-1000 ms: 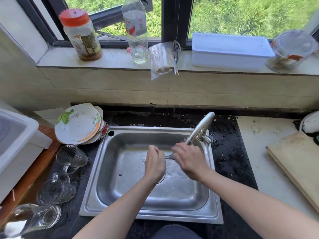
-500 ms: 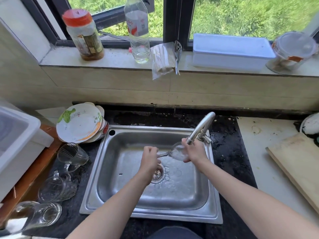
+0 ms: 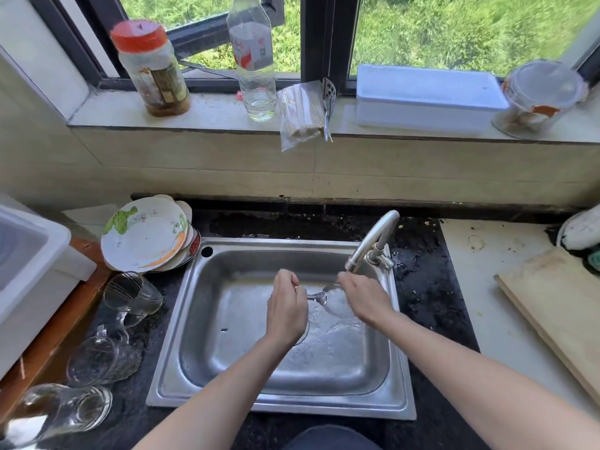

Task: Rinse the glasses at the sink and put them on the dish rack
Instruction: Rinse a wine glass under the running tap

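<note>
A: While you've got the stemmed glass (image 3: 334, 302) lying sideways under the faucet (image 3: 373, 245), keep it there. Left hand (image 3: 287, 306) is closed around the foot and stem, right hand (image 3: 365, 298) is cupped over the bowl, fingers wrapped on it. It's over the sink (image 3: 227, 319) basin at about 2 o'clock from the drain.

B: Water running?

A: Looks like it, wet sheen under the bowl, but the stream itself is hidden by your right hand. Turn the stem with the left so the whole bowl passes the spout. Rub the rim with the right, light pressure, thin glass will likely crack if squeezed.

B: Risk?

A: Bowl sits very near the spout tip. Don't knock it. Wet stem will be slippery, so keep the left grip firm.

B: After that?

A: Tip it mouth down to drain, then go to 9 o'clock. Three other glasses (image 3: 133, 297) lie on their sides on the dark counter (image 3: 422, 287) there, below the plates (image 3: 146, 235). Can't tell which are rinsed. No proper rack visible, maybe the white bin (image 3: 32, 271) at far left, can't tell.
</note>
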A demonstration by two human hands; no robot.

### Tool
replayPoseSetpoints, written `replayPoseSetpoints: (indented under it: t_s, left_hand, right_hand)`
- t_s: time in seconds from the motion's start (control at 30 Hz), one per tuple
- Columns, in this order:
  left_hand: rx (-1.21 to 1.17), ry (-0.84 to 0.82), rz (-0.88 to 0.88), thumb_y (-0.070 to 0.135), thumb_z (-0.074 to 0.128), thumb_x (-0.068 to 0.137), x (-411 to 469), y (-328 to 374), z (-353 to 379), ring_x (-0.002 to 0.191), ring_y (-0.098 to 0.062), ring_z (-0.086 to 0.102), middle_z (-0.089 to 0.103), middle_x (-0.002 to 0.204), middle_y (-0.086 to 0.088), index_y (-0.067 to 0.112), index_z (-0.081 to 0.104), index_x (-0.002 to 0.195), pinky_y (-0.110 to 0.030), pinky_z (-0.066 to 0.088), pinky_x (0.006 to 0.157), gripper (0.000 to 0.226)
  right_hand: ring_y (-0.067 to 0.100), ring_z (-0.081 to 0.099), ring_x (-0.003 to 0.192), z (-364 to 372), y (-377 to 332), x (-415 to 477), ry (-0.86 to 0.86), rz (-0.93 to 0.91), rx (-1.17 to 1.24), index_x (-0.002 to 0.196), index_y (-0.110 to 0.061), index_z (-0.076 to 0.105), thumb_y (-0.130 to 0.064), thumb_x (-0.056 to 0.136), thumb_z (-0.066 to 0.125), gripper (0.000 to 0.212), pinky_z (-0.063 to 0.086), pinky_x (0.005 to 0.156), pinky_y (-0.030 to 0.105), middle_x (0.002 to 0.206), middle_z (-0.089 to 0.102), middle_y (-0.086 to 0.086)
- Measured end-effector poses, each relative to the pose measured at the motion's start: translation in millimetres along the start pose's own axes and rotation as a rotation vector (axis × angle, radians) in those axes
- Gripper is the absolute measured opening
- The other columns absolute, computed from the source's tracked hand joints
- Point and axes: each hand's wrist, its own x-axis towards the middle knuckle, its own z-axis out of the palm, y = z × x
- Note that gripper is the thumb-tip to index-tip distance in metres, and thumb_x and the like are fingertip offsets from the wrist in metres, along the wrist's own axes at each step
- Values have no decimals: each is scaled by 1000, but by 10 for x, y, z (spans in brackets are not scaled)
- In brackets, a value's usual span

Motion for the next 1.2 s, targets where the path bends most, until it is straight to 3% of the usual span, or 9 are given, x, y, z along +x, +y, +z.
replayPoseSetpoints:
  t_s: [0.1, 0.23, 0.37, 0.5, 0.63, 0.8, 0.93, 1.1, 1.2]
  left_hand:
    - [22, -12, 130, 11, 38, 88, 25, -8, -30, 72, -26, 41, 42, 80, -2, 18, 34, 83, -37, 28, 63, 9]
    - [-12, 7, 252, 15, 35, 84, -30, -6, -80, 66, -21, 37, 39, 78, 1, 21, 34, 83, -29, 24, 60, 7]
    - [-152, -75, -4, 13, 38, 89, 142, -90, -39, 68, -18, 41, 42, 77, 0, 21, 39, 84, -29, 33, 62, 9]
    - [-128, -166, -448, 11, 34, 94, 203, -184, 1, 58, -20, 39, 39, 74, -7, 14, 42, 84, -28, 31, 51, 13]
    - [-66, -97, -104, 8, 39, 93, 57, -127, 66, 73, -18, 42, 46, 80, 0, 14, 42, 86, -29, 29, 64, 10]
    - [-55, -27, 195, 2, 41, 91, -21, -56, 35, 71, -9, 40, 40, 80, 3, 16, 39, 84, -15, 31, 63, 16]
    - [-84, 14, 216, 7, 40, 90, 69, -82, 14, 69, -9, 41, 42, 79, 2, 16, 40, 83, -19, 28, 61, 11]
    - [-228, 76, -57, 2, 39, 90, 197, -77, -3, 68, -16, 41, 45, 74, 0, 17, 42, 78, -24, 33, 61, 19]
    - [-257, -86, -178, 5, 39, 91, 308, -175, 6, 76, -23, 49, 50, 75, -3, 15, 51, 81, -35, 39, 66, 19]
  right_hand:
    - [11, 56, 101, 61, -89, -51, -55, -188, -86, 103, -29, 68, -55, 97, 36, 42, 46, 82, 35, 106, 64, -10]
    - [31, 69, 85, -172, -54, 34, -287, 500, 829, 113, -13, 60, -55, 93, 54, 47, 57, 67, 37, 109, 63, 10]
    - [30, 69, 77, -120, -94, 50, -123, 409, 959, 95, -16, 57, -28, 100, 51, 15, 55, 57, 35, 103, 62, 15]
    - [14, 60, 85, -67, -152, 13, 103, -52, 433, 89, -19, 66, -25, 98, 50, 19, 49, 74, 32, 93, 66, -2]
    - [21, 57, 89, 95, -170, -61, -70, -323, -387, 88, -25, 68, -46, 94, 28, 45, 44, 77, 37, 95, 66, -2]
    - [23, 61, 68, -56, -16, 106, -194, 109, 52, 66, -20, 61, -32, 93, 45, 34, 45, 58, 33, 72, 65, 0]
    - [17, 60, 83, -35, -163, -28, -170, -181, -202, 80, -28, 64, -51, 95, 37, 39, 49, 74, 39, 88, 67, -8]
    - [28, 70, 78, -262, -158, 76, -237, 377, 766, 88, -24, 61, -44, 97, 53, 24, 58, 63, 37, 101, 66, 8]
    - [37, 72, 77, -340, -145, -2, -258, 446, 907, 101, -23, 61, -39, 101, 46, 22, 55, 47, 28, 112, 64, 16]
